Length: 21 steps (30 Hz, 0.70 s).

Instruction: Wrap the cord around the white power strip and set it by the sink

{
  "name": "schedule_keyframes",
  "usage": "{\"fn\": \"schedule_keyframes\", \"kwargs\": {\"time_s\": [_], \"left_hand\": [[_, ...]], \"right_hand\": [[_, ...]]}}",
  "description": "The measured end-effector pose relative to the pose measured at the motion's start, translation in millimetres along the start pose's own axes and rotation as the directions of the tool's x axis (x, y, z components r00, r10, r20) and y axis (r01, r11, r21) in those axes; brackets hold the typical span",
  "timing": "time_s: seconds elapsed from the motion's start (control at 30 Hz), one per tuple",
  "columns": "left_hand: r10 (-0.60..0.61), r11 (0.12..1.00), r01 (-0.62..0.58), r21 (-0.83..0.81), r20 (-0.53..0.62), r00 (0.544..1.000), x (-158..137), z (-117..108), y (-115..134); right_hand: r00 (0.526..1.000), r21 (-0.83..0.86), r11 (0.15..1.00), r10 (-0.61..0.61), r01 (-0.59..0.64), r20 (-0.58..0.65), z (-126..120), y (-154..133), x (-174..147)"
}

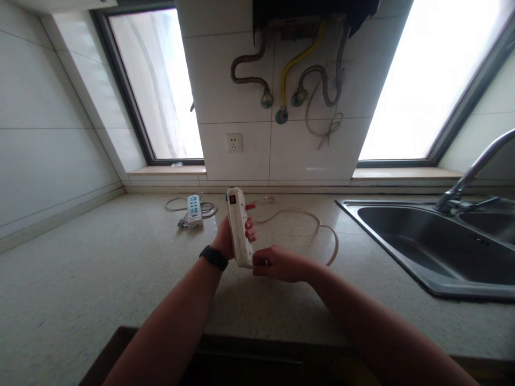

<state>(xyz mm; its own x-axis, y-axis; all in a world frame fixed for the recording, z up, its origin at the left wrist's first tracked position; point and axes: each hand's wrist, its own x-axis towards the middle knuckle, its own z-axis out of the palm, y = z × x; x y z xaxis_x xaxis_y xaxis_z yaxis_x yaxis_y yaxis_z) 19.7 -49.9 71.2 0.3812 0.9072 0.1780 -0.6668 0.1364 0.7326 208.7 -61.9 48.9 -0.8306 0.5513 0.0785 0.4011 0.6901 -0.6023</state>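
A white power strip [240, 228] with a red switch near its upper end is held up, tilted, above the counter. Wrapped round it from behind is my left hand [226, 236], its fingertips showing along the right side. My right hand [279, 262] is closed at the strip's lower end, fingers pinched where the cord leaves the body. The pale cord [298, 210] comes out beyond my right wrist and curves back over the counter. Part of it is hidden by my hand.
A second power strip [194, 209] with blue sockets and a grey coiled cord lies on the counter [100, 268] at the left. To the right is a steel sink [402, 257] with a faucet [470, 174]. A socket [234, 142] sits on the wall below several pipes.
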Motion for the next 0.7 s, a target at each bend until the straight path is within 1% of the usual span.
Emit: {"fn": "schedule_keyframes", "kwargs": {"time_s": [0.07,0.17,0.27,0.33,0.4,0.53,0.6,0.7], "left_hand": [[-0.015,1.0,0.015,0.006,0.004,1.0,1,-5,2],[-0.067,0.997,0.065,0.029,0.058,0.996,-1,-6,5],[-0.106,0.993,0.098,0.071,0.114,0.988,-3,-2,4],[-0.125,0.989,0.111,0.102,0.141,0.982,-4,1,2],[-0.14,0.985,0.122,0.12,0.154,0.978,-3,2,-1],[-0.151,0.983,0.132,0.127,0.152,0.977,-1,-4,-3],[-0.144,0.985,0.126,0.121,0.157,0.977,-1,-6,-3],[-0.126,0.989,0.109,0.101,0.177,0.976,-1,-7,-2]], "right_hand": [[1.0,-0.064,0.998,0.001,-0.001,0.006,-4,-2,-2],[1.0,-0.159,0.987,-0.011,0.012,0.002,-9,-3,-6],[0.997,-0.292,0.954,-0.075,0.065,-0.024,-11,-3,-10],[0.988,-0.415,0.904,-0.142,0.103,-0.064,-12,-3,-13],[0.971,-0.531,0.835,-0.222,0.143,-0.088,-13,-4,-15],[0.927,-0.691,0.685,-0.37,0.231,-0.057,-15,-7,-18],[0.904,-0.748,0.624,-0.421,0.228,-0.075,-16,-8,-19],[0.856,-0.829,0.536,-0.495,0.163,-0.152,-17,-10,-20]]}}
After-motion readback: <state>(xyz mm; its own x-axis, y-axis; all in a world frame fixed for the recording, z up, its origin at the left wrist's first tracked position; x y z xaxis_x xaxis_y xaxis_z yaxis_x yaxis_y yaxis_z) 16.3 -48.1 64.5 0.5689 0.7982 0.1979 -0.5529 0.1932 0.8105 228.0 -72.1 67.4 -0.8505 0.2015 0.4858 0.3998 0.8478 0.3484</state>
